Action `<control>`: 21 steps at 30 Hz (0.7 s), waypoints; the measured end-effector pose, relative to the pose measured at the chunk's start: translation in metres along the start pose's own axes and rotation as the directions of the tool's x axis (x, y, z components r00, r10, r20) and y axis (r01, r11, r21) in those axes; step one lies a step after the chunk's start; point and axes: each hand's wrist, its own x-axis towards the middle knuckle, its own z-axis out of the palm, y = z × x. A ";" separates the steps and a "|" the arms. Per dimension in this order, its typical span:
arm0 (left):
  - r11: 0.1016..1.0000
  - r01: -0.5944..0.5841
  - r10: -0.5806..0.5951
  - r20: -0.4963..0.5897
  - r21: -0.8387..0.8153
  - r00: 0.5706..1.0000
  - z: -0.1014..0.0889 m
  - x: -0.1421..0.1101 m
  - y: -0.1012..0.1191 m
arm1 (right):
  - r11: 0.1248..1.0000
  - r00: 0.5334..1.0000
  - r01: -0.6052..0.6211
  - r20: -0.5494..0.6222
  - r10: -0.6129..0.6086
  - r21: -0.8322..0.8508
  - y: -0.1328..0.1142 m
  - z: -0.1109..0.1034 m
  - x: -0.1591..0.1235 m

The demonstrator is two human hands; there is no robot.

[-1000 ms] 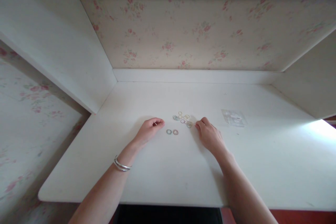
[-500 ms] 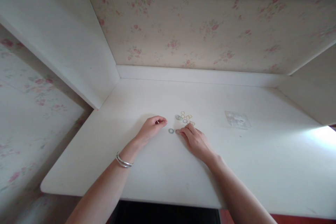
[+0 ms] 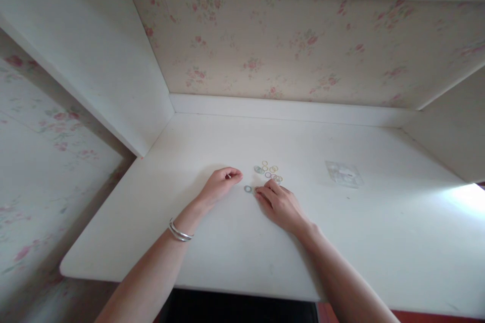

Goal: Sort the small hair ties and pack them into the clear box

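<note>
My right hand (image 3: 279,204) has its fingertips together on a small ring (image 3: 256,190) lying on the white tabletop, and covers most of it. Just left of those fingertips is a thicker grey-blue ring (image 3: 247,189). My left hand (image 3: 223,181) rests on the table to the left, thumb and forefinger pinched; whether anything is between them is hidden. Beyond my right fingers lies a loose group of thin rings: several yellow ones (image 3: 264,163), an overlapping grey-green cluster (image 3: 258,169) and a purplish one (image 3: 268,175).
A clear plastic bag (image 3: 344,174) with something pale inside lies to the right on the white table (image 3: 212,267). A white side panel (image 3: 113,55) stands at the left, and a low ledge (image 3: 288,109) runs along the papered back wall.
My right fingertips have shifted slightly left over the small ring, covering more of it. My left hand keeps its pinched pose. The whole view has moved very slightly.
</note>
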 end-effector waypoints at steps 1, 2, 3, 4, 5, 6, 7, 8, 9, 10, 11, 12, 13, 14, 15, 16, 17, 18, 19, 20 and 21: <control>1.000 -0.002 0.002 0.000 0.002 1.000 0.000 0.000 0.000 | 1.000 1.000 -0.010 0.005 0.010 0.008 -0.001 -0.001 0.000; 1.000 -0.002 0.002 -0.001 0.005 1.000 0.000 0.000 0.000 | 1.000 1.000 -0.021 0.008 0.021 0.016 -0.001 -0.001 0.001; 1.000 -0.001 0.001 -0.003 0.009 1.000 0.000 0.000 0.000 | 0.999 0.999 -0.031 0.010 0.031 0.025 -0.002 -0.001 0.001; 1.000 0.001 -0.001 -0.005 0.013 1.000 0.001 0.000 0.000 | 0.999 0.999 -0.039 0.009 0.039 0.034 -0.002 -0.001 0.002; 1.000 0.002 -0.002 -0.008 0.016 1.000 0.001 -0.001 0.000 | 0.998 0.999 -0.044 0.007 0.044 0.042 -0.002 -0.001 0.002; 1.000 0.003 -0.003 -0.009 0.017 1.000 0.001 0.000 0.000 | 0.998 0.999 -0.048 0.007 0.047 0.049 -0.001 -0.001 0.002; 1.000 0.002 -0.002 -0.008 0.017 1.000 0.001 0.000 -0.001 | 0.997 0.999 -0.049 0.007 0.049 0.054 -0.001 -0.001 0.003; 1.000 0.001 -0.001 -0.008 0.016 1.000 0.001 0.000 -0.001 | 0.997 0.999 -0.050 0.008 0.049 0.057 -0.001 0.000 0.003; 1.000 -0.001 0.001 -0.007 0.015 1.000 0.001 0.000 -0.002 | 0.997 0.999 -0.050 0.008 0.049 0.059 -0.001 0.000 0.002; 1.000 -0.003 0.003 -0.006 0.014 1.000 0.001 0.001 -0.002 | 0.997 0.999 -0.050 0.007 0.050 0.060 -0.001 0.000 0.002; 1.000 -0.006 0.006 -0.004 0.014 1.000 0.001 0.001 -0.003 | 0.997 0.999 -0.050 0.006 0.050 0.063 -0.001 0.000 0.002; 1.000 -0.009 0.009 -0.002 0.016 1.000 0.001 0.001 -0.003 | 0.996 0.999 -0.051 0.002 0.051 0.071 -0.001 0.000 0.002; 1.000 -0.013 0.013 0.001 0.018 1.000 0.000 0.001 -0.003 | 0.995 0.999 -0.052 -0.002 0.052 0.084 -0.001 0.000 0.002; 1.000 -0.016 0.016 0.003 0.023 1.000 0.000 0.001 -0.004 | 0.993 0.999 -0.053 -0.006 0.054 0.103 0.000 -0.001 0.001; 0.999 -0.018 0.018 0.002 0.031 1.000 0.000 0.001 -0.004 | 0.990 0.998 -0.057 -0.018 0.059 0.126 0.000 -0.001 0.001; 0.999 -0.020 0.020 0.000 0.046 1.000 0.000 0.001 -0.005 | 0.987 0.997 -0.066 -0.041 0.073 0.150 0.002 -0.002 0.000; 0.997 -0.021 0.022 -0.004 0.069 1.000 0.000 0.001 -0.005 | 0.981 0.992 -0.081 -0.078 0.096 0.176 0.005 -0.004 0.000; 0.995 -0.023 0.024 -0.013 0.101 1.000 0.001 0.002 -0.006 | 0.974 0.983 -0.105 -0.127 0.133 0.202 0.009 -0.005 -0.001; 0.990 -0.027 0.030 -0.023 0.141 0.999 0.002 0.002 -0.006 | 0.964 0.966 -0.139 -0.184 0.183 0.226 0.014 -0.007 -0.001; 0.982 -0.033 0.039 -0.029 0.186 0.999 0.004 0.002 -0.006 | 0.952 0.939 -0.182 -0.244 0.243 0.248 0.021 -0.009 -0.002; 0.972 -0.043 0.049 -0.023 0.231 0.999 0.007 0.003 -0.006 | 0.936 0.904 -0.229 -0.298 0.307 0.268 0.028 -0.011 -0.003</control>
